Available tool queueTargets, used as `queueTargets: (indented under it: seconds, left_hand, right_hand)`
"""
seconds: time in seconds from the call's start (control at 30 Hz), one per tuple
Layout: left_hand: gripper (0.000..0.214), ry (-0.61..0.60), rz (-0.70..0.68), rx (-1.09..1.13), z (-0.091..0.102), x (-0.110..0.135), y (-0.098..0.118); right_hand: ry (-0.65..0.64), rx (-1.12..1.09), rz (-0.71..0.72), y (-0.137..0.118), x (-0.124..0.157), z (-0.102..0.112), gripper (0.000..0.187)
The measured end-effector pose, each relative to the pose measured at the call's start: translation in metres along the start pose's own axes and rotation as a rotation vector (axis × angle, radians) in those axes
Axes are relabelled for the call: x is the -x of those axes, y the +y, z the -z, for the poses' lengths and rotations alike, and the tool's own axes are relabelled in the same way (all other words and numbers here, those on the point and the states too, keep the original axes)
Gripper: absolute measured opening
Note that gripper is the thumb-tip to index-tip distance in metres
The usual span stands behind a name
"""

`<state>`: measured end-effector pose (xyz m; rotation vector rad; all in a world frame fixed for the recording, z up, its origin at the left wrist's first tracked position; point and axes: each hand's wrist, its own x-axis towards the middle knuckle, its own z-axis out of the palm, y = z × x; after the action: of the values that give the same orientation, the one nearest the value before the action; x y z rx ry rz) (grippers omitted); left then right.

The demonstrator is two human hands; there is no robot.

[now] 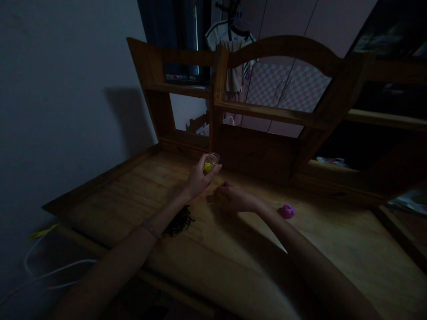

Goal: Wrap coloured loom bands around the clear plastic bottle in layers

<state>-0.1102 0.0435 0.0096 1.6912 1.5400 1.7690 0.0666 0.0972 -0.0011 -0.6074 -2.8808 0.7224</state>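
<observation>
My left hand [199, 177] is wrapped round a small clear glass jar [213, 158], raised a little over the wooden desk. Yellow bits [208, 168] show inside its lower part. Just to the right and lower, my right hand [235, 198] has its fingers bent down at the desktop, closed over a yellow heap [218, 201]; shadow hides the exact grip and the kind of pieces. Beside my left forearm lies a pile of short black strips [180, 221]. A purple bundle [287, 211] rests to the right of my right wrist.
The wooden desk [140, 191] has a raised shelf unit [218, 106] along its back and a wall at the left. White cables [66, 269] and a yellow object [42, 233] are at the left edge. Clothes [230, 49] hang behind the shelves. The light is dim.
</observation>
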Motion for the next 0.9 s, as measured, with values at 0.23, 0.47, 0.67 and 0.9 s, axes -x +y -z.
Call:
queueTargets:
  seconds: [0.23, 0.47, 0.67, 0.9]
  left_hand:
    - [0.035, -0.067, -0.025, -0.117, -0.002, 0.003, 0.004]
    - [0.037, -0.237, 0.000, -0.167, 0.000, 0.005, 0.012]
    - [0.039, -0.404, 0.035, -0.126, -0.004, 0.008, 0.014]
    - [0.043, -0.572, 0.157, 0.122, -0.013, 0.016, 0.016]
  right_hand:
    - [0.008, 0.029, 0.074, -0.005, -0.006, 0.000, 0.028]
    - [0.021, 0.031, -0.012, -0.003, -0.006, 0.004, 0.020]
    - [0.083, -0.186, -0.131, 0.016, 0.010, 0.050, 0.018]
    - [0.368, -0.264, -0.113, 0.003, 0.037, 0.105, 0.018]
